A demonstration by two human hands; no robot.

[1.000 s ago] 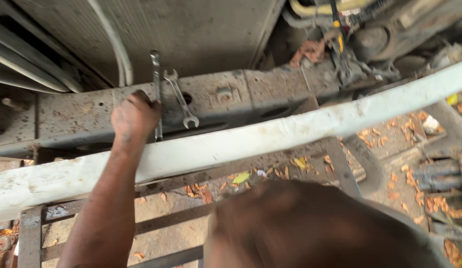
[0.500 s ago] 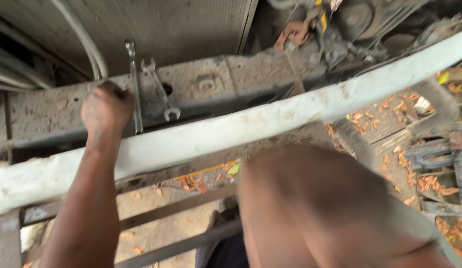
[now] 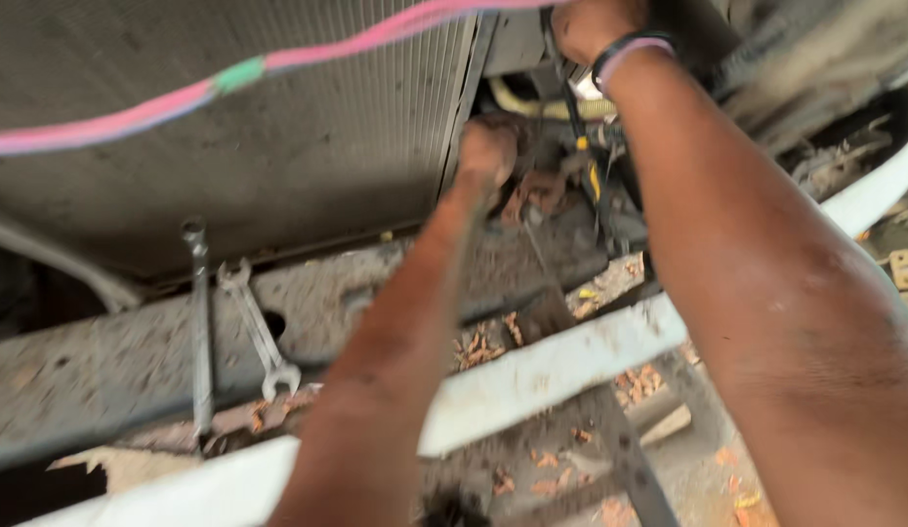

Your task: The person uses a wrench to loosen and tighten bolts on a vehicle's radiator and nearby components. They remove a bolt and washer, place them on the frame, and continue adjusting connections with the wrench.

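Steel tools first: you have two of them resting on the dirty crossbeam [image 3: 103,371] at the left, a long socket wrench [image 3: 198,332] standing nearly upright and a combination spanner [image 3: 254,327] leaning just beside it, its open jaw end down. Neither touches your hands; both lie well apart from where you are reaching.

Two arms come up from the bottom of the view. Your left hand [image 3: 488,146] is raised to the right edge of the grey finned radiator [image 3: 278,137], closed into a fist against a rusty brown fitting [image 3: 537,190] in the dark gap there; the picture is blurred, so you cannot tell whether that grip actually holds the fitting or only presses on it. Your right hand [image 3: 596,24] is higher, at the top edge of the view, with one black and pink wristband [image 3: 625,49] around the wrist. Its fingers are cut off by the frame, so the state of that grip cannot be told.

The fitting looks corroded, reddish and lumpy, set among black hoses [image 3: 581,146], one of them with a yellow mark. One pink cord [image 3: 181,98] with a green patch crosses the top left, out of focus. One white painted bar [image 3: 552,366] runs diagonally beneath your arms, with dry leaves [image 3: 483,346] scattered around it
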